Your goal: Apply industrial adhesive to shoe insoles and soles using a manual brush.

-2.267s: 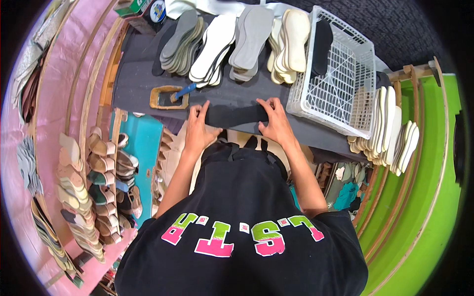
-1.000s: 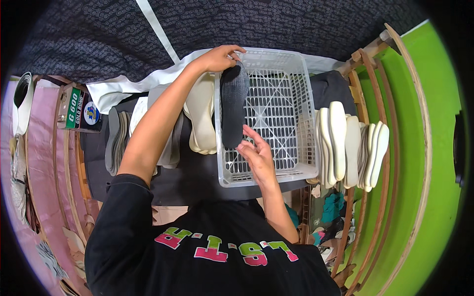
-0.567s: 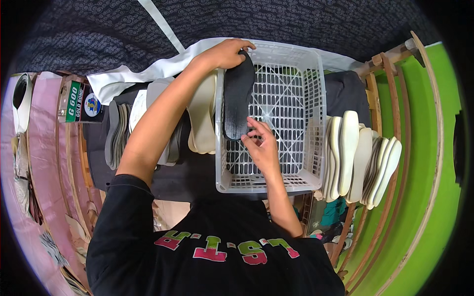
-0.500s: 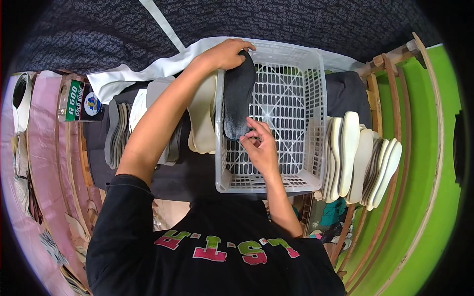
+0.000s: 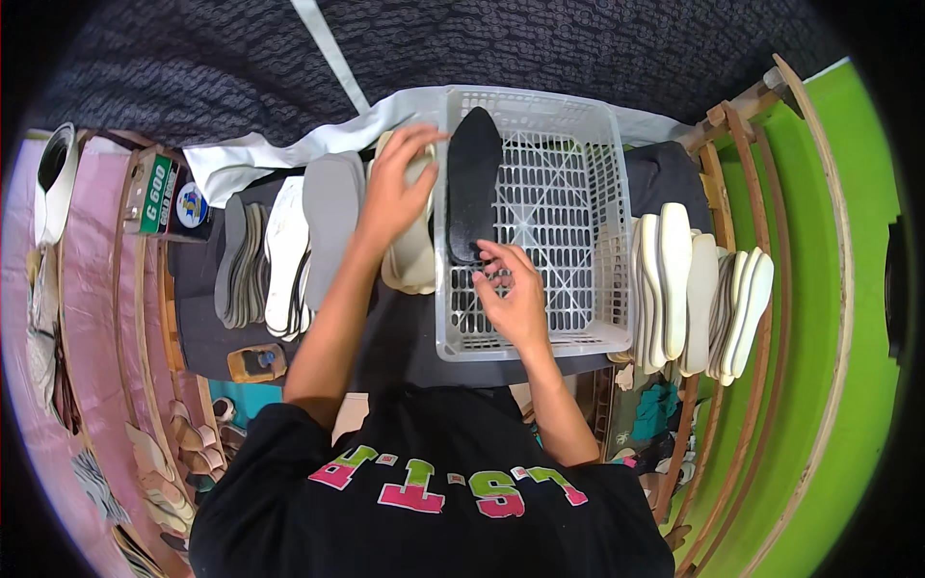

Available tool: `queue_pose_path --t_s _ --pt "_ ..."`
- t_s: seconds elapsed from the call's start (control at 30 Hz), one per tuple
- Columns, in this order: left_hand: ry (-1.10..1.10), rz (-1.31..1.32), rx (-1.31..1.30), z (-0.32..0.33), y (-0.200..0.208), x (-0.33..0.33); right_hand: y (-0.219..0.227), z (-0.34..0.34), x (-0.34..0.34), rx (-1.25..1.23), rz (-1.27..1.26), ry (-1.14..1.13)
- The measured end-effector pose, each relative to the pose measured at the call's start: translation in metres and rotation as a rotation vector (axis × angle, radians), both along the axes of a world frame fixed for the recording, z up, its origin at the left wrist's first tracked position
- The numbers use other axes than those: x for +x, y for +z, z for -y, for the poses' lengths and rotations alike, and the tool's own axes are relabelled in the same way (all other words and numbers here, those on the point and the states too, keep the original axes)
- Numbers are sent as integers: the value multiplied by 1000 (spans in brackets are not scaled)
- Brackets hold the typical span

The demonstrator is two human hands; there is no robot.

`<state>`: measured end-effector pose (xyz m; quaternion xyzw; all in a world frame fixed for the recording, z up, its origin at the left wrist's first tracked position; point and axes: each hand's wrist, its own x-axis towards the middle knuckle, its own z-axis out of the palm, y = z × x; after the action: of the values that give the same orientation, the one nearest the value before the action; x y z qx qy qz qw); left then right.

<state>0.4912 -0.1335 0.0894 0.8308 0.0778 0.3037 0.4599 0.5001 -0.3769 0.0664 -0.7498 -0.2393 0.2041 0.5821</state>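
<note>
Head view shows a dark worktop (image 5: 405, 337) carrying a white lattice basket (image 5: 578, 207), with a black insole (image 5: 472, 188) lying flat inside along its left wall. Stacks of pale insoles (image 5: 289, 250) crowd the basket's left side, more (image 5: 694, 284) on its right. The left hand (image 5: 395, 188) hovers open-fingered over the rim, the right hand (image 5: 511, 294), loosely open, touches the insole's heel; pressing it flat against the wall would seat it neatly.

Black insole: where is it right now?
Head view: the black insole lies lengthwise inside the white plastic basket, against its left wall, with the right hand at its near end and the left hand just outside.
</note>
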Motion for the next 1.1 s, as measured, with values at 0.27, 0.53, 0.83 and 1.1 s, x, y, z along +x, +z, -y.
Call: queue_pose_path --t_s 0.27,0.53,0.83,1.1 --pt "140 -125 11 67 -81 -233 18 -16 -119 89 305 173" --pt "58 -436 260 63 -144 -355 -83 -30 -219 -224 525 416" --pt "25 -417 331 60 -155 -380 -109 -26 -255 -385 636 330" --pt "307 -20 -23 25 -55 -409 -77 -72 -243 -270 420 202"
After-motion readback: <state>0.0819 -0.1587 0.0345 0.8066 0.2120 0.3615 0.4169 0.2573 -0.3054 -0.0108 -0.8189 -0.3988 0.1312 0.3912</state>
